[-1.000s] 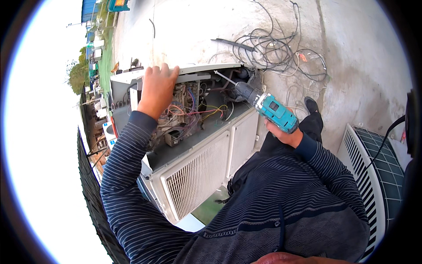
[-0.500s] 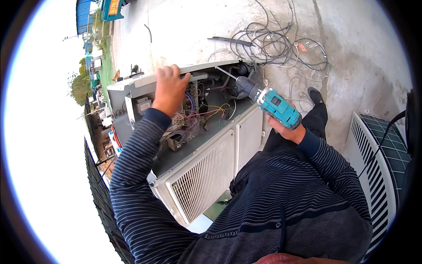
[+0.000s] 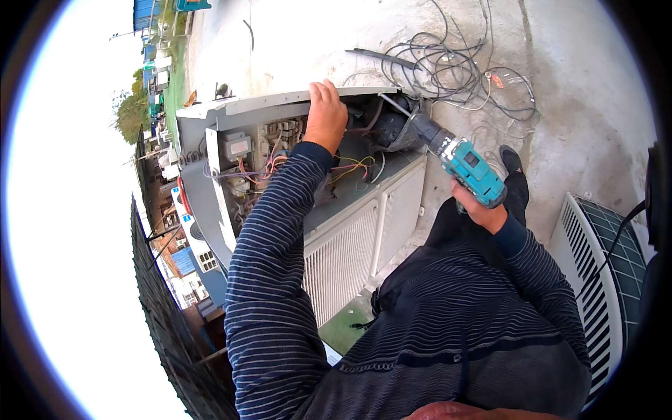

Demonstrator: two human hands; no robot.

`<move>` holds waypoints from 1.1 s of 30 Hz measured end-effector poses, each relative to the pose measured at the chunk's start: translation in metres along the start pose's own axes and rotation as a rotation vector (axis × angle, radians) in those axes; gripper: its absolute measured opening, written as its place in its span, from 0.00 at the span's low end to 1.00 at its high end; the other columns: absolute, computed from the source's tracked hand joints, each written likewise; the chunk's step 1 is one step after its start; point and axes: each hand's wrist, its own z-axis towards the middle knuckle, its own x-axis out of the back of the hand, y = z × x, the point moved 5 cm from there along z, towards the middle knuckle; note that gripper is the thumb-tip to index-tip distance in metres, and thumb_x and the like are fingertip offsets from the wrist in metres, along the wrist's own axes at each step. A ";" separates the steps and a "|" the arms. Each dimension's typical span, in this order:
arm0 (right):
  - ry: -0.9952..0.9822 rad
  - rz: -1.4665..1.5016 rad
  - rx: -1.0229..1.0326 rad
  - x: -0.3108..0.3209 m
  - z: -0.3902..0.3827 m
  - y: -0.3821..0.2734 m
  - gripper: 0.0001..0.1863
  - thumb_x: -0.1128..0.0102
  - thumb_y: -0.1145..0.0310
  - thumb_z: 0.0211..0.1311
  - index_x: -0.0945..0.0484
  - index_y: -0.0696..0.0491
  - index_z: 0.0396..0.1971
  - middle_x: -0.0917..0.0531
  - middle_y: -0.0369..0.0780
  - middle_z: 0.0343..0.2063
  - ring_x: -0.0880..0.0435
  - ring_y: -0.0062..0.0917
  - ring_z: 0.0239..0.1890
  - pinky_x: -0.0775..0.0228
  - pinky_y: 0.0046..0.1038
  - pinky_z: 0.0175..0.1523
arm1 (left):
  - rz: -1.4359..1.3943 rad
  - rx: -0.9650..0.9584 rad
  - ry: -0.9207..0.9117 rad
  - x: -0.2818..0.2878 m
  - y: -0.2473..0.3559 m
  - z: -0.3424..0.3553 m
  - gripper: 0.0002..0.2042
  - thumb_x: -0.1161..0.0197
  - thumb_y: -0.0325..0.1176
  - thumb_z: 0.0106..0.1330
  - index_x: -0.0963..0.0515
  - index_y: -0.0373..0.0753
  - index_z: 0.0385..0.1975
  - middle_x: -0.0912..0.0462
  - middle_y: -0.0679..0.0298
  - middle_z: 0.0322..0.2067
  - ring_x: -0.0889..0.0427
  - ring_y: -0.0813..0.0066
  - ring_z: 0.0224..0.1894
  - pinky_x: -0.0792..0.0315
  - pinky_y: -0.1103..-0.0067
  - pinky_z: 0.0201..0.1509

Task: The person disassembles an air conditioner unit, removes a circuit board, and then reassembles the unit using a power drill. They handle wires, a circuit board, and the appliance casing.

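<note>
My right hand (image 3: 479, 208) is wrapped around the handle of a teal cordless drill (image 3: 474, 171). Its long driver bit (image 3: 394, 104) slants up to the left, with the tip at or very near the edge of a pale metal panel (image 3: 280, 103). My left hand (image 3: 326, 115) grips that panel's upper rim, its fingers over the edge. The panel belongs to an opened air conditioner outdoor unit (image 3: 399, 220). Inside the casing are a circuit board (image 3: 269, 143), loose coloured wires (image 3: 353, 166) and a dark, rounded compressor (image 3: 388, 129), partly covered.
Tangled black cable (image 3: 448, 70) lies on the concrete beyond the unit, beside a dark strip (image 3: 383, 57). Another outdoor unit (image 3: 595, 280) with a grille stands at the right. A teal case (image 3: 192, 4) is at the top left. My foot (image 3: 511, 159) is near the cable.
My left hand has moved right along the unit and settled on the panel's rim. The view has shifted; the drill stays in my right hand, its bit still by the panel edge.
</note>
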 end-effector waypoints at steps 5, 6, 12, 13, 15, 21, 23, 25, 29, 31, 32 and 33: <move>0.031 0.155 -0.132 0.002 -0.006 0.004 0.06 0.31 0.73 0.62 0.15 0.57 0.37 0.13 0.41 0.28 0.15 0.32 0.28 0.24 0.33 0.38 | -0.024 0.080 0.042 -0.003 0.002 0.005 0.18 0.43 0.36 0.70 0.14 0.33 0.51 0.21 0.39 0.62 0.24 0.39 0.63 0.38 0.51 0.72; 0.027 0.155 -0.149 0.002 -0.006 0.004 0.06 0.31 0.73 0.62 0.15 0.56 0.37 0.13 0.41 0.28 0.15 0.32 0.28 0.24 0.33 0.38 | -0.013 0.092 0.048 -0.003 0.003 0.005 0.18 0.43 0.36 0.70 0.14 0.32 0.51 0.21 0.39 0.62 0.24 0.39 0.63 0.38 0.51 0.72; 0.052 0.167 -0.169 -0.001 -0.012 0.011 0.07 0.31 0.72 0.62 0.14 0.56 0.38 0.13 0.41 0.29 0.15 0.32 0.29 0.23 0.33 0.39 | -0.031 0.110 -0.021 0.000 0.004 0.011 0.18 0.44 0.35 0.70 0.14 0.31 0.51 0.20 0.37 0.61 0.23 0.37 0.61 0.36 0.49 0.70; 0.065 0.169 -0.167 -0.001 -0.013 0.011 0.07 0.31 0.72 0.62 0.14 0.56 0.38 0.13 0.41 0.29 0.15 0.32 0.30 0.23 0.33 0.40 | -0.042 0.115 -0.037 0.000 0.005 0.011 0.18 0.44 0.35 0.70 0.15 0.31 0.52 0.20 0.37 0.61 0.22 0.37 0.61 0.36 0.48 0.70; 0.045 0.162 -0.174 -0.002 -0.014 0.012 0.07 0.31 0.72 0.62 0.14 0.56 0.39 0.13 0.41 0.29 0.15 0.33 0.30 0.23 0.33 0.40 | -0.033 0.146 -0.008 -0.001 0.007 0.010 0.19 0.43 0.36 0.70 0.15 0.30 0.52 0.21 0.36 0.61 0.24 0.35 0.63 0.38 0.47 0.71; 0.043 0.127 -0.169 0.001 -0.013 0.007 0.07 0.31 0.72 0.62 0.14 0.56 0.39 0.12 0.39 0.31 0.13 0.30 0.32 0.22 0.31 0.41 | -0.035 0.203 0.006 0.012 0.009 0.008 0.20 0.41 0.39 0.70 0.14 0.30 0.52 0.23 0.35 0.63 0.30 0.31 0.69 0.45 0.42 0.75; -0.005 0.219 -0.275 0.003 -0.013 0.005 0.08 0.31 0.73 0.62 0.14 0.57 0.41 0.12 0.38 0.32 0.13 0.25 0.34 0.22 0.29 0.43 | -0.114 0.208 -0.001 0.021 0.008 0.007 0.20 0.41 0.39 0.70 0.14 0.29 0.52 0.23 0.34 0.63 0.30 0.32 0.69 0.45 0.40 0.74; 0.018 0.195 -0.252 0.001 -0.015 0.012 0.09 0.31 0.73 0.63 0.14 0.57 0.42 0.11 0.38 0.33 0.13 0.25 0.35 0.22 0.29 0.43 | -0.080 0.207 -0.050 0.019 0.011 0.011 0.20 0.41 0.38 0.69 0.14 0.29 0.52 0.22 0.34 0.62 0.29 0.33 0.68 0.44 0.41 0.74; 0.015 0.187 -0.274 0.001 -0.016 0.011 0.10 0.31 0.73 0.65 0.14 0.57 0.44 0.11 0.37 0.34 0.13 0.23 0.35 0.22 0.28 0.44 | -0.008 0.201 0.016 0.018 0.010 0.010 0.19 0.41 0.35 0.67 0.14 0.28 0.51 0.19 0.36 0.57 0.21 0.36 0.60 0.37 0.43 0.70; 0.009 0.199 -0.274 -0.001 -0.016 0.016 0.10 0.31 0.73 0.65 0.14 0.57 0.44 0.12 0.38 0.34 0.13 0.23 0.36 0.22 0.28 0.44 | -0.003 0.185 0.044 0.016 0.008 0.010 0.18 0.40 0.35 0.66 0.13 0.30 0.48 0.16 0.39 0.52 0.19 0.39 0.56 0.33 0.46 0.66; 0.007 0.206 -0.274 -0.001 -0.017 0.018 0.09 0.31 0.72 0.65 0.14 0.57 0.44 0.12 0.38 0.34 0.13 0.23 0.36 0.22 0.28 0.44 | -0.009 0.164 0.048 0.014 0.007 0.011 0.17 0.40 0.36 0.66 0.12 0.31 0.45 0.15 0.42 0.48 0.18 0.42 0.54 0.31 0.48 0.63; 0.009 0.210 -0.285 -0.001 -0.018 0.021 0.09 0.31 0.72 0.65 0.14 0.57 0.44 0.12 0.38 0.34 0.13 0.24 0.35 0.22 0.28 0.43 | -0.015 0.143 0.052 0.012 0.005 0.012 0.15 0.39 0.36 0.65 0.12 0.33 0.43 0.13 0.45 0.45 0.17 0.44 0.51 0.29 0.50 0.60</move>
